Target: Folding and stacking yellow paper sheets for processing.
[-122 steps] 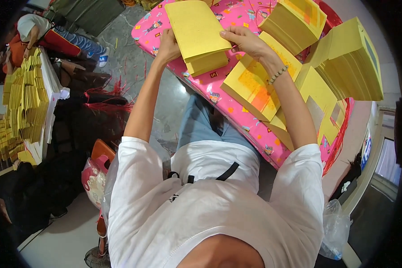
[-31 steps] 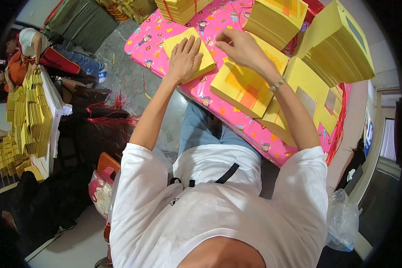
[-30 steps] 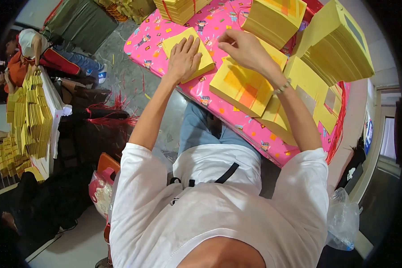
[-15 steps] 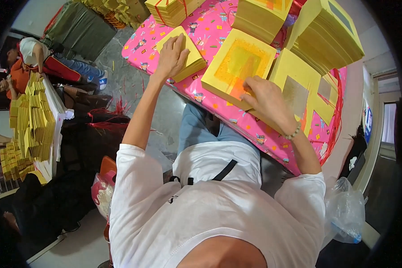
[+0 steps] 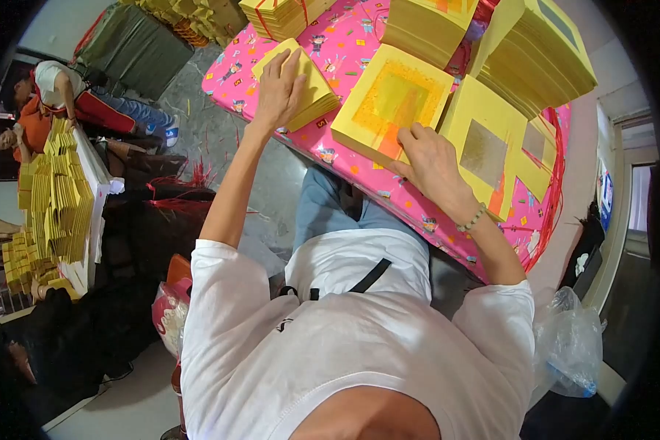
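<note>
My left hand (image 5: 279,94) lies on a small stack of yellow paper (image 5: 314,86) at the table's near left, its fingers stretched flat across the top. To the right of it is a larger stack of printed yellow paper (image 5: 390,94) with an orange border and a gold middle. My right hand (image 5: 434,158) is at this stack's near right edge, fingers bent over the top and thumb low at the side, closed on the paper there. How many sheets it grips is hidden. A beaded bracelet (image 5: 473,218) circles my right wrist.
A pink patterned cloth (image 5: 337,62) covers the table. Flat yellow paper with silver squares (image 5: 484,155) lies at right, beside red strings (image 5: 556,198). Tall paper stacks (image 5: 539,66) stand behind. At far left, people sit by a white table (image 5: 94,194) holding yellow bundles.
My right hand has shifted slightly, its fingers and thumb now lower along the printed stack's edge. The left hand stays on its stack. The whole view has moved a little.
</note>
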{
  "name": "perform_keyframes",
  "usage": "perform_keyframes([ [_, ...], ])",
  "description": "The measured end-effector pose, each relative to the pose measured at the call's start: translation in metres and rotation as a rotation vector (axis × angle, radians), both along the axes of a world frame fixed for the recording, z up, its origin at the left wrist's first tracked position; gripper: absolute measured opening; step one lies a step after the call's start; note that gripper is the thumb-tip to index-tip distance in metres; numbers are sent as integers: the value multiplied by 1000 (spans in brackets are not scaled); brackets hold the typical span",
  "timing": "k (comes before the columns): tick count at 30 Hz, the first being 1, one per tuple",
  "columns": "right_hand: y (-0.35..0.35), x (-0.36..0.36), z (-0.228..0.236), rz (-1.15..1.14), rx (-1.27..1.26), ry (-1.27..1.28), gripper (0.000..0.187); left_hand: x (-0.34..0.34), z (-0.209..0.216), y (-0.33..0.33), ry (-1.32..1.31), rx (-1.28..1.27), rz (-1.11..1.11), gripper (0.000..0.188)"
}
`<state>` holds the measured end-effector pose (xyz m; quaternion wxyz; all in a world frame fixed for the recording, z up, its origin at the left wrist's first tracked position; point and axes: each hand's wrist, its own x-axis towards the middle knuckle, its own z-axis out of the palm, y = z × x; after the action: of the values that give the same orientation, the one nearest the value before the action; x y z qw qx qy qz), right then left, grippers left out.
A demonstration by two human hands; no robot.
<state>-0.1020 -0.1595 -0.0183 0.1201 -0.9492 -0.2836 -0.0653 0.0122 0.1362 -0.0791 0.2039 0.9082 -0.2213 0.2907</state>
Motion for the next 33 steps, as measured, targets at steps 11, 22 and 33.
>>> perform_keyframes([
  [11, -9, 10, 10, -4, 187, 150, 22, -59, 41, -63, 381, -10, -588, 33],
  [22, -13, 15, 14, -34, 202, 238, 21, -56, 37, -66, 442, -18, -567, 12],
  [33, -14, 19, 12, -49, 187, 266, 21, -52, 33, -66, 488, -62, -545, 12],
])
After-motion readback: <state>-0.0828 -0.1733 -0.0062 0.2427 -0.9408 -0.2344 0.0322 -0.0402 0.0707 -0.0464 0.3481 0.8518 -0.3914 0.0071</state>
